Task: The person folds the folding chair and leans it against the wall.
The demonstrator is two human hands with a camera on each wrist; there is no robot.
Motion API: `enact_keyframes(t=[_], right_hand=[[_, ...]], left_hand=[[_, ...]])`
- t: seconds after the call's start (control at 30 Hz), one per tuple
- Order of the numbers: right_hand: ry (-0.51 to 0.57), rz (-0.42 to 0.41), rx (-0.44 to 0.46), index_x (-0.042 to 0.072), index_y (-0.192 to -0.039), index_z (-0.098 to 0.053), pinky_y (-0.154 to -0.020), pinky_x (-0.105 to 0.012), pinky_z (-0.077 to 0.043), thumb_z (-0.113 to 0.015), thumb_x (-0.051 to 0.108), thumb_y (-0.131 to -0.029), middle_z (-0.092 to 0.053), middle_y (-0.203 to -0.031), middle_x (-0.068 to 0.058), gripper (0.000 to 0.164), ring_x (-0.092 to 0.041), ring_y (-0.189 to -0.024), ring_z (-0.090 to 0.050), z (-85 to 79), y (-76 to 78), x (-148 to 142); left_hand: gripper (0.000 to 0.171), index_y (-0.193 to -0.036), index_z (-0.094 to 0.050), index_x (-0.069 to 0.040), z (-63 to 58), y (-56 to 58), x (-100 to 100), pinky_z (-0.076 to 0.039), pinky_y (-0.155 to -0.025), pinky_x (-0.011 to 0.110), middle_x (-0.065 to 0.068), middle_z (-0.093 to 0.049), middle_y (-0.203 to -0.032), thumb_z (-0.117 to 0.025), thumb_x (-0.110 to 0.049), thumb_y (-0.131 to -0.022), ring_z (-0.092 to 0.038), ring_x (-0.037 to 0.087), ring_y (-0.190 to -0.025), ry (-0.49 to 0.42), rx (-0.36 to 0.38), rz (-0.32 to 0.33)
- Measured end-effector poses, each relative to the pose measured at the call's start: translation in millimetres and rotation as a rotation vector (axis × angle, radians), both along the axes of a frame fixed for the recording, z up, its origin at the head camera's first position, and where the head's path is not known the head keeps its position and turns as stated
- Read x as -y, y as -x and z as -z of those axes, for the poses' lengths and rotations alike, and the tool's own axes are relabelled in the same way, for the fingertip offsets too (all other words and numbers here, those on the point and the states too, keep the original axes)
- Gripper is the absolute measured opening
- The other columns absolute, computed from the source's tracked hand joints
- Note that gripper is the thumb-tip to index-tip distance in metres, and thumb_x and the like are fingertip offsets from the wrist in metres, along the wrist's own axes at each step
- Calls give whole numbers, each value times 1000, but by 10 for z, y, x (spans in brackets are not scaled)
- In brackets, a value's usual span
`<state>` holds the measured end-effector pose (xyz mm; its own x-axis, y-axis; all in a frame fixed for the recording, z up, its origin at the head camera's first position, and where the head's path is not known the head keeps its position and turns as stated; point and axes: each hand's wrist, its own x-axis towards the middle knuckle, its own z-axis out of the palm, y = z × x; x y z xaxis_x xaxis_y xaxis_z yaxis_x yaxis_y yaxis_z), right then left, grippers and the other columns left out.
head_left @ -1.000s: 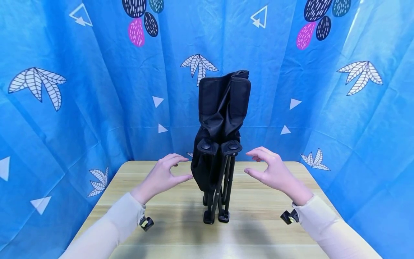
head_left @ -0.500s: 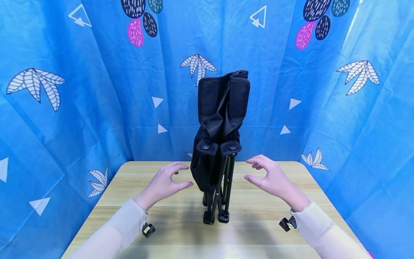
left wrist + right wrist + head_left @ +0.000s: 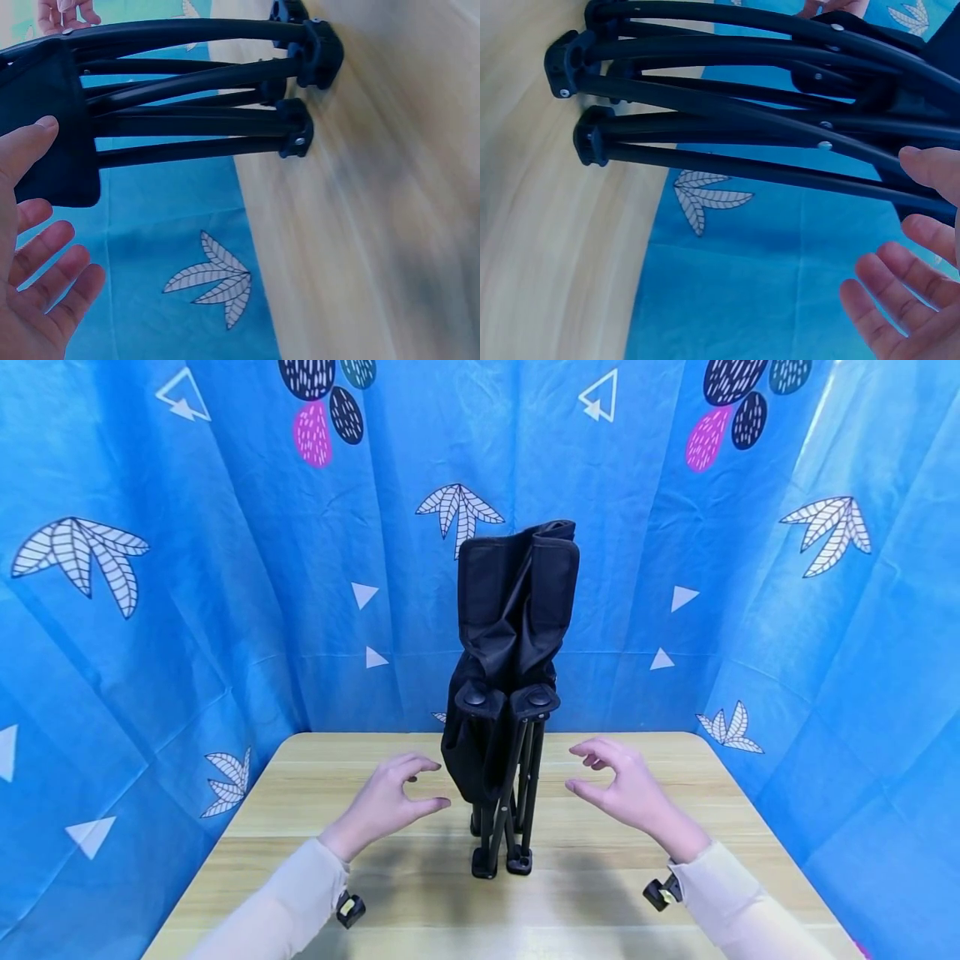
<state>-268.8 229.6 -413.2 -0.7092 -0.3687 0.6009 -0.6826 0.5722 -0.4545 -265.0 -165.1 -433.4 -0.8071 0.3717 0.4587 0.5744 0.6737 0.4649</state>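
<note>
A folded black camping chair [image 3: 517,610] stands upright on its feet in the middle of the head view, its fabric bunched above thin dark legs. To its left, my left hand [image 3: 386,802] is held in the air with thumb and fingers parted, apart from the fabric. On the other side my right hand [image 3: 622,785] hovers in a mirrored pose, also holding nothing. Both wrist views show the chair's crossing legs [image 3: 202,82] and plastic feet [image 3: 592,139] close by, with the fingers of each hand spread loosely.
The chair's feet rest on a light wooden table [image 3: 360,893]. Blue patterned curtain [image 3: 337,568] surrounds the table at the back and both sides. A small black device [image 3: 350,910] hangs at the left cuff, and a similar black device [image 3: 660,893] at the right.
Both hands have sunk lower beside the chair, level with the lower end of its fabric, and the forearms have drawn slightly inward. The chair stays where it was.
</note>
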Motion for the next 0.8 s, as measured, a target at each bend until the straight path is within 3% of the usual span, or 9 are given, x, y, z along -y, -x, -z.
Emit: enact_keyframes(t=[0.3, 0.53, 0.8], right_hand=[[12, 10, 36, 6, -119, -77, -81, -36, -67, -93, 10, -84, -78, -112, -6, 39, -22, -91, -72, 167, -23, -10], [16, 30, 90, 6, -120, -77, -81, -36, -67, -92, 12, -84, -78, -113, -5, 39, -19, -92, -70, 291, -42, -10], [21, 51, 127, 6, -120, -77, -81, -35, -66, -92, 13, -84, -78, -111, -4, 40, -22, -91, -71, 405, -65, -12]], left_hand=[[47, -120, -80, -10, 219, 1, -36, -64, -86, 34, 3, -79, -120, -96, -34, -83, -72, 20, -103, -8, -1, 21], [48, -122, -79, -10, 341, -19, -62, -64, -89, 38, 2, -78, -120, -96, -33, -83, -71, 18, -106, -25, 61, 36], [48, -122, -78, -9, 487, -23, -90, -65, -89, 40, 2, -79, -120, -95, -33, -84, -73, 20, -107, -22, 75, 34]])
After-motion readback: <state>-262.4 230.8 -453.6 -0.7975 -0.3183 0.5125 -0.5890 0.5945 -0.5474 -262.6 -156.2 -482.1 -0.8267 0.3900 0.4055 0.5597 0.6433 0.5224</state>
